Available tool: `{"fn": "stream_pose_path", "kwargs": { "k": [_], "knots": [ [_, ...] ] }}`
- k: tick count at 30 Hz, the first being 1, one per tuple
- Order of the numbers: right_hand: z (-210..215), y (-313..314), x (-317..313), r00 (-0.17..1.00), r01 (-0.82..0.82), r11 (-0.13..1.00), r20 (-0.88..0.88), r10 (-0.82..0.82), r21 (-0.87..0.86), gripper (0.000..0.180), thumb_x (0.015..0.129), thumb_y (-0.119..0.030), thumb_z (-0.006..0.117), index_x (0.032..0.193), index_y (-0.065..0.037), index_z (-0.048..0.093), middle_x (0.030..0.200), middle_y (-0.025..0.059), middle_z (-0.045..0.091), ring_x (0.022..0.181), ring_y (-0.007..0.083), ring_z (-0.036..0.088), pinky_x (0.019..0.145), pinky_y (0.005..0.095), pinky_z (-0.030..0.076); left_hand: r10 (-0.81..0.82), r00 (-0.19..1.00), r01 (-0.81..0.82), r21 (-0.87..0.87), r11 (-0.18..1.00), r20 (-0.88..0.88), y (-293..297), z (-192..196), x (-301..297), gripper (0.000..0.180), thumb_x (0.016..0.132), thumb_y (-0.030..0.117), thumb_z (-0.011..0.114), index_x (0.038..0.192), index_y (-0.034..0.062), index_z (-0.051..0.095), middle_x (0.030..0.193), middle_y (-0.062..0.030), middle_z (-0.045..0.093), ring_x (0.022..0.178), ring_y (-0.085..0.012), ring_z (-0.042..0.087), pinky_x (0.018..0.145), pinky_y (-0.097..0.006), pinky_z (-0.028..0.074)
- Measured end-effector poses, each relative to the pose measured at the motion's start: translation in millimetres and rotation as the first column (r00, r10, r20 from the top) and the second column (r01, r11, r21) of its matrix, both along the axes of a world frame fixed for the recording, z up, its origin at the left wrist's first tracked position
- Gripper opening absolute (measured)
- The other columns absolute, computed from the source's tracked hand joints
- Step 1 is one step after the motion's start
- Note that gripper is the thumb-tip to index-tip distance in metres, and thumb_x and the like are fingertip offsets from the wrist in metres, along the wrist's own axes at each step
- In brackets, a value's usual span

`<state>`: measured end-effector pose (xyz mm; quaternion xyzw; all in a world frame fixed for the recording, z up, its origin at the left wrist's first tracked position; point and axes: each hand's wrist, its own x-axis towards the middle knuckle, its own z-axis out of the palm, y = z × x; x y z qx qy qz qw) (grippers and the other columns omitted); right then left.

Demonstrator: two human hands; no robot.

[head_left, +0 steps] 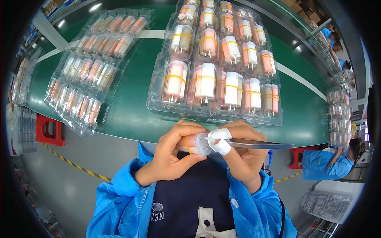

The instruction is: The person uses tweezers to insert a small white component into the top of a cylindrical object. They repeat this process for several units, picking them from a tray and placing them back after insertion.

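Note:
My left hand (170, 152) is closed around a bundle of pink and white cylinders (189, 143) bound with a yellow rubber band. The end of the bundle with small metal pins is turned toward my right hand (244, 152). White wraps cover the thumb and a fingertip of that hand, which grips a pair of metal tweezers (262, 144). The tweezers' tip is at the pinned end of the bundle; whether it touches a pin I cannot tell. Just beyond both hands, a clear plastic tray (180, 106) holds several similar banded bundles standing in its pockets.
The green work table (131, 123) has a second clear tray of cylinders (75, 97) on its left. More filled trays (338, 115) are at the far right. Red stools (49, 130) stand on the grey floor. A person in blue (331, 162) works at the right.

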<state>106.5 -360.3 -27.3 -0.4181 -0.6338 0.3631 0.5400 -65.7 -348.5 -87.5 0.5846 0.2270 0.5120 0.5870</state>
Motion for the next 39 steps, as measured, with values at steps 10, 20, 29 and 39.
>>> {"fn": "stream_pose_path", "kwargs": {
  "k": [10,20,29,39],
  "knots": [
    [5.5,7.4,2.1,0.995,-0.069,0.998,0.070,0.068,0.016,0.013,0.077,0.002,0.067,0.090,0.004,0.065,0.079,0.0138,0.065,0.070,0.0188,0.063,0.061,0.0275,0.049,0.040,0.998,-0.036,0.077,0.996,-0.052,2.5,-0.9,-0.6,0.043,0.077,0.008,0.073,0.115,-0.0025,0.053,0.109,-0.0163,0.061,0.099,-0.0254,0.058,0.087,-0.035,0.043],
    [-5.0,-7.0,4.4,0.915,0.128,0.983,-0.397,-0.067,0.129,0.020,0.081,-0.004,0.066,0.099,0.004,0.059,0.090,0.0188,0.061,0.074,0.0210,0.064,0.064,0.0308,0.055,-0.236,0.937,0.313,-0.326,0.892,0.256,2.2,14.7,-7.8,0.058,0.085,0.034,0.066,0.124,-0.0014,0.042,0.107,-0.0219,0.058,0.093,-0.0242,0.060,0.080,-0.036,0.050],
    [-10.9,-15.1,14.1,0.927,0.155,0.979,-0.362,-0.097,0.136,0.023,0.077,-0.003,0.069,0.097,0.005,0.061,0.089,0.0195,0.063,0.078,0.0215,0.063,0.066,0.0295,0.053,-0.239,0.937,0.316,-0.321,0.893,0.255,-3.3,18.7,-1.0,0.056,0.087,0.036,0.062,0.122,-0.0027,0.043,0.108,-0.0201,0.057,0.094,-0.0249,0.059,0.077,-0.038,0.050],
    [-3.0,-20.8,15.8,0.970,0.104,0.993,-0.226,-0.088,0.058,0.018,0.076,-0.001,0.072,0.093,0.002,0.067,0.087,0.0151,0.068,0.074,0.0188,0.065,0.062,0.0269,0.051,-0.004,1.000,0.001,0.173,0.985,0.013,-2.6,14.8,13.3,0.050,0.077,0.001,0.071,0.121,-0.0016,0.048,0.119,-0.0202,0.054,0.106,-0.0239,0.056,0.086,-0.033,0.049]
  ]
}}
